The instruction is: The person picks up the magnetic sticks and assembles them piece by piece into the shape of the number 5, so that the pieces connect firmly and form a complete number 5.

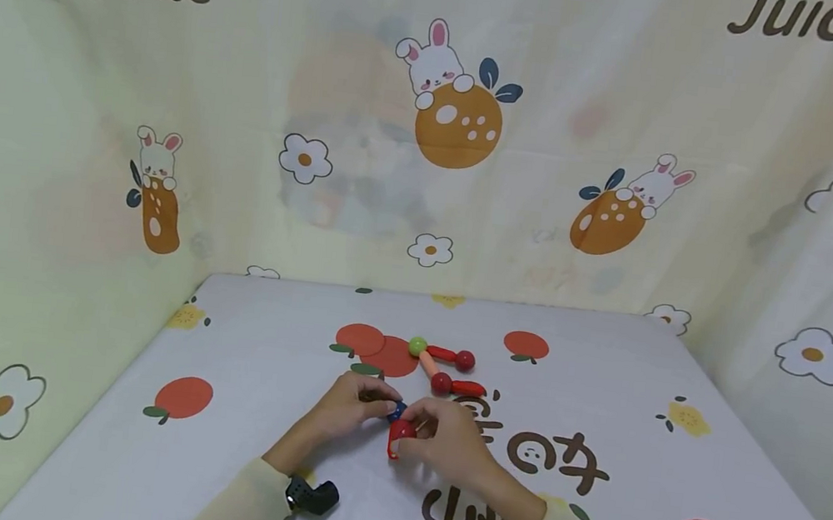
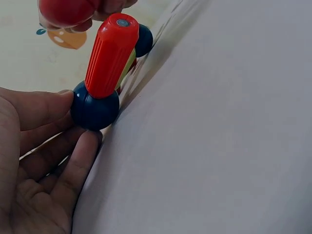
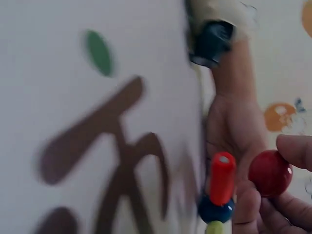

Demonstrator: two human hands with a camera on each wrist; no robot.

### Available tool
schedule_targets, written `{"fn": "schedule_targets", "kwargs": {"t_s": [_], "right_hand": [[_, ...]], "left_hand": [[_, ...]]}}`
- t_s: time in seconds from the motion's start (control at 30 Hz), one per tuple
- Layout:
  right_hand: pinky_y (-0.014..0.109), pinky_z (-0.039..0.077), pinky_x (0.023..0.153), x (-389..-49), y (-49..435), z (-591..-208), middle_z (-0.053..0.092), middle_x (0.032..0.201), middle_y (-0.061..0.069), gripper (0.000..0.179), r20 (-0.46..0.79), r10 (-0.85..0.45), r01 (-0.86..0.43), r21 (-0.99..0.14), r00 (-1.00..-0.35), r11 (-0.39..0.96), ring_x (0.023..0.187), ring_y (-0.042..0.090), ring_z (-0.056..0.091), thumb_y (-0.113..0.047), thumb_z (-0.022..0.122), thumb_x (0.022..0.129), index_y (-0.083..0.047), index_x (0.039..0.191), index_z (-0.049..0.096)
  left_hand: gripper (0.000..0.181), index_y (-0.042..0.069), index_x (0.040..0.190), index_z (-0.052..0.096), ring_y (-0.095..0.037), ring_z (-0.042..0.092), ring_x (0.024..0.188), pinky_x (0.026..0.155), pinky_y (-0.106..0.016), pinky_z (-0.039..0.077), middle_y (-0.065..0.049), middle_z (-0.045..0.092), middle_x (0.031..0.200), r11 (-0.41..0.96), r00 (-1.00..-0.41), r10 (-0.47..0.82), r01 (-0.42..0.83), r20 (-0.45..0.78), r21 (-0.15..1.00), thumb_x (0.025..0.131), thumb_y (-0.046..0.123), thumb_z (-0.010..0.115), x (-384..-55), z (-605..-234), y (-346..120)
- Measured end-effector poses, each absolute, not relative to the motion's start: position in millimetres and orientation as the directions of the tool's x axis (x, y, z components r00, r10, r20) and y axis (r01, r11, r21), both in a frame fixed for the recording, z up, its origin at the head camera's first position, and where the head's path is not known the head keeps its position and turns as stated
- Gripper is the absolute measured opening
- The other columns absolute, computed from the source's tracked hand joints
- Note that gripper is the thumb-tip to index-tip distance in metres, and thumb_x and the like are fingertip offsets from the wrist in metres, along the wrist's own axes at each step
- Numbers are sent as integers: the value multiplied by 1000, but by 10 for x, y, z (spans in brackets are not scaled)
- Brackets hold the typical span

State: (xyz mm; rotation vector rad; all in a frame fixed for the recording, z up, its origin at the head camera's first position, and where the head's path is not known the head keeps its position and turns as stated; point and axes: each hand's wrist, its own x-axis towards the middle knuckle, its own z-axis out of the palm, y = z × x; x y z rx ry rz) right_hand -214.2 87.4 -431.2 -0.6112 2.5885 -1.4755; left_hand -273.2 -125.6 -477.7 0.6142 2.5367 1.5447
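Observation:
My left hand (image 1: 345,408) pinches a blue ball (image 2: 95,108) between thumb and fingers, low over the tabletop. A ribbed red rod (image 2: 111,56) joins this ball, its free end showing a small metallic disc. Behind it in the left wrist view are a second blue ball (image 2: 144,40) and part of a yellow-green rod (image 2: 127,66); how they connect is partly hidden. My right hand (image 1: 447,443) holds a glossy red ball (image 3: 270,173) between thumb and fingers. In the right wrist view, this ball is beside the red rod and apart from it.
Farther back on the table lies a zigzag of joined pieces: a green ball (image 1: 418,346), a red rod (image 1: 441,352) with a dark red ball (image 1: 464,361), a peach rod (image 1: 427,365), another red ball (image 1: 441,383) and red rod (image 1: 468,389). A patterned curtain (image 1: 361,204) stands behind.

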Motion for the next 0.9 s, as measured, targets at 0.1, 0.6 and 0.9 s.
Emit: {"fn": "schedule_targets", "kwargs": {"t_s": [0.1, 0.6, 0.9], "right_hand": [[24, 50, 62, -2083, 860, -4341, 68, 84, -3, 26, 106, -420, -309, -837, -901, 451, 76, 15, 60, -18, 85, 81, -10, 102, 73], [22, 54, 66, -1938, 847, -4436, 66, 88, 0, 25, -23, -489, -210, -885, -872, 416, 79, 19, 62, -12, 85, 81, -8, 98, 67], [22, 53, 63, -1959, 847, -4476, 65, 85, 2, 22, -44, -498, -183, -899, -866, 398, 77, 19, 61, -6, 82, 82, -7, 96, 65]], "left_hand": [[15, 13, 107, 78, -15, 65, 91, 84, -32, 53, 3, 73, 98, 400, -911, 395, 286, 118, 871, 96, 13, 68, -2730, -4777, -1254], [14, 14, 106, 79, -17, 62, 90, 80, -32, 52, 1, 72, 99, 410, -921, 380, 249, 84, 878, 96, 16, 69, -2731, -4800, -1251], [15, 14, 107, 79, -17, 62, 91, 80, -32, 52, 1, 72, 100, 415, -926, 369, 246, 85, 876, 96, 17, 69, -2745, -4795, -1240]]}}
